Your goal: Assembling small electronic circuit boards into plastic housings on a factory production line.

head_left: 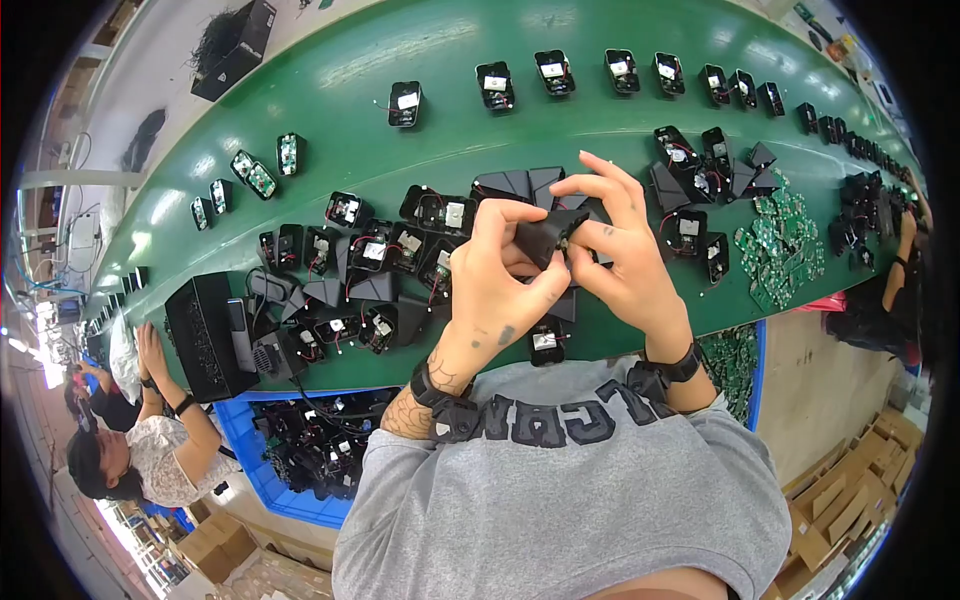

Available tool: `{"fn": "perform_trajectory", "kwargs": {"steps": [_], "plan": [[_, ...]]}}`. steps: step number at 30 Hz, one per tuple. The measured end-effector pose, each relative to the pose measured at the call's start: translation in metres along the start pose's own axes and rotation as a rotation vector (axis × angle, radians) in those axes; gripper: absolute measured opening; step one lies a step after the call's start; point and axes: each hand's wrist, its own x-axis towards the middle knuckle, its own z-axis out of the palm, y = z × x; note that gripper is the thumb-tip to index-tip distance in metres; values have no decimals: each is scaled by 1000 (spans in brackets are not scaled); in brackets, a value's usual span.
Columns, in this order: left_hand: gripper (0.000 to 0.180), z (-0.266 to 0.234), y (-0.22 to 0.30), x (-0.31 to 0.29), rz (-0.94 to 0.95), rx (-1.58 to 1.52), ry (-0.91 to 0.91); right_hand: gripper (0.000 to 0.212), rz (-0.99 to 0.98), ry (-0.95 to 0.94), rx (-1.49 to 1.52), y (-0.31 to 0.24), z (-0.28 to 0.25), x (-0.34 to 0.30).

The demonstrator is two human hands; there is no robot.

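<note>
A small black plastic housing [543, 238] is held up over the green table in front of my chest. My left hand [497, 270] grips it from the left between thumb and fingers. From the right, my right hand [625, 255] pinches at its edge with thumb and a bent finger, the other fingers raised. What lies between those right fingertips is too small to make out. Behind and left of my hands sit several black housings [372, 250] with red wires and pale parts inside. One more open housing [547, 341] lies just below my hands at the table's near edge.
Spaced-out open housings [554, 72] line the far side of the green table [450, 150]. Loose green circuit boards [780, 245] are heaped at right. A black box [205, 340] stands at left, above a blue bin [262, 470] of parts. Other people work at both sides.
</note>
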Motion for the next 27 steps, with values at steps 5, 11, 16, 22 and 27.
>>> {"fn": "perform_trajectory", "kwargs": {"steps": [5, 11, 16, 22, 27], "plan": [[41, 5, -15, 0, 288, 210, 67, 5, 66, -4, -14, -2, -1, 4], [40, 5, -20, 7, 421, 259, 74, 9, 48, 121, -43, 4, -1, 1], [27, -32, -15, 34, -429, -407, -267, 25, -202, 221, -19, 8, -19, 1], [18, -36, -15, 41, -573, -414, -464, 25, -439, -69, -130, 5, -30, 7], [21, -32, -4, 43, -526, -411, -410, 23, -473, -29, -263, 0, -32, 15]]}}
